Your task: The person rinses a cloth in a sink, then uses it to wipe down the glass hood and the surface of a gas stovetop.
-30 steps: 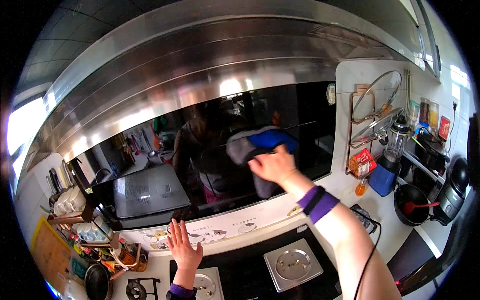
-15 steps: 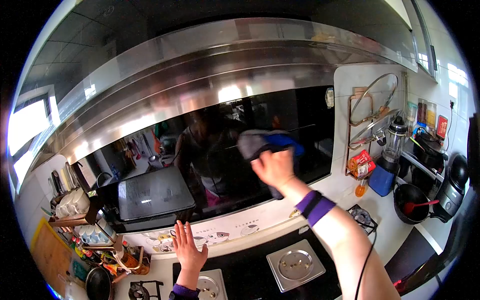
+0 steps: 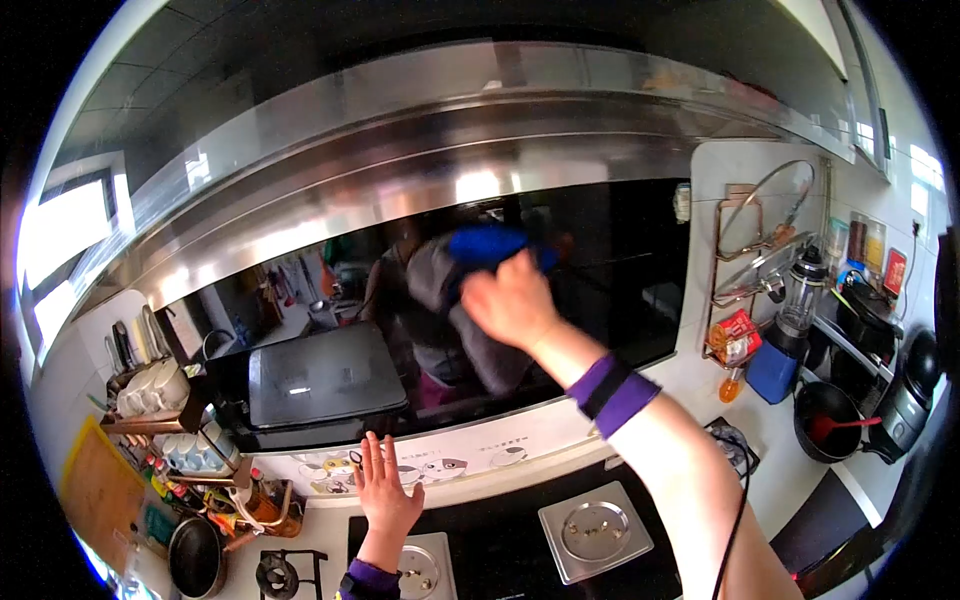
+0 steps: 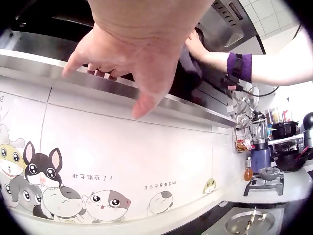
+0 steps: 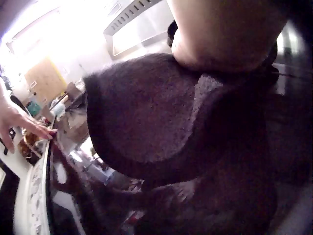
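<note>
My right hand grips a grey and blue cloth against the glossy black range hood panel. In the right wrist view the cloth looks dark and spreads below the right hand, whose fingers are hidden there. My left hand has its fingers extended, with the tips at the panel's lower edge. The left wrist view shows the left hand over the metal strip along that edge, holding nothing.
Below the panel is a hob with a metal burner plate. At left stand a cup shelf and a pan. On the right are pot lids on a rack, a blue blender and a black wok.
My right hand and the cloth have moved left across the panel, and more of the cloth's lower part shows. The head view has tilted upward a little. My left hand stays at the panel's lower edge.
</note>
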A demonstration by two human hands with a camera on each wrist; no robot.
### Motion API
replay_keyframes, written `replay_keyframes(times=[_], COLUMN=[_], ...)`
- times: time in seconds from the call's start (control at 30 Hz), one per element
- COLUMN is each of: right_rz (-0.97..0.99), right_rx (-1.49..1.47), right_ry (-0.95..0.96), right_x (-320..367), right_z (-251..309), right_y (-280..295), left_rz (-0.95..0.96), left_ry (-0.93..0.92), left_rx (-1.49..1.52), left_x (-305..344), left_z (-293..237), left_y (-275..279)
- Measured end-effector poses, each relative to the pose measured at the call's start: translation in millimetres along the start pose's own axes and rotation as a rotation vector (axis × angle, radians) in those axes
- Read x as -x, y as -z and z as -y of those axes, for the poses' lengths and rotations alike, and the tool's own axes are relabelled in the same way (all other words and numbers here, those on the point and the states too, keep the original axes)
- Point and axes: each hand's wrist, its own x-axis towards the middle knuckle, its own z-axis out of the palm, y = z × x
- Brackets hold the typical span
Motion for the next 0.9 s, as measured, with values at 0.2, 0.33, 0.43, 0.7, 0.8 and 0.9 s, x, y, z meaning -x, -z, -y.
replay_keyframes(times=[0.2, 0.33, 0.43, 0.7, 0.8, 0.9], right_rz=[-0.099, 0.111, 0.069, 0.238, 0.417, 0.430], right_rx=[-0.041, -0.227, 0.027, -0.042, 0.153, 0.030], right_ry=[0.250, 0.370, 0.548, 0.423, 0.207, -0.174], right_x=[-37.3, 47.0, 81.1, 127.1, 164.6, 189.9], right_z=[46.1, 96.7, 105.4, 68.0, 14.4, -44.7], right_y=[-4.0, -73.4, -88.8, -69.3, -63.7, -33.5], left_rz=[-0.030, -0.020, 0.004, 0.022, 0.090, 0.118], left_ry=[0.020, 0.027, -0.001, -0.034, 0.001, 0.079], left_rx=[0.041, 0.029, 0.030, 0.173, 0.199, 0.297], left_x=[-0.5, -0.5, -1.0, 56.9, 106.0, 157.7], left_z=[1.1, 1.8, 8.0, 25.1, 42.9, 64.4], left_y=[-4.8, -0.9, 6.7, 18.8, 19.6, 15.3])
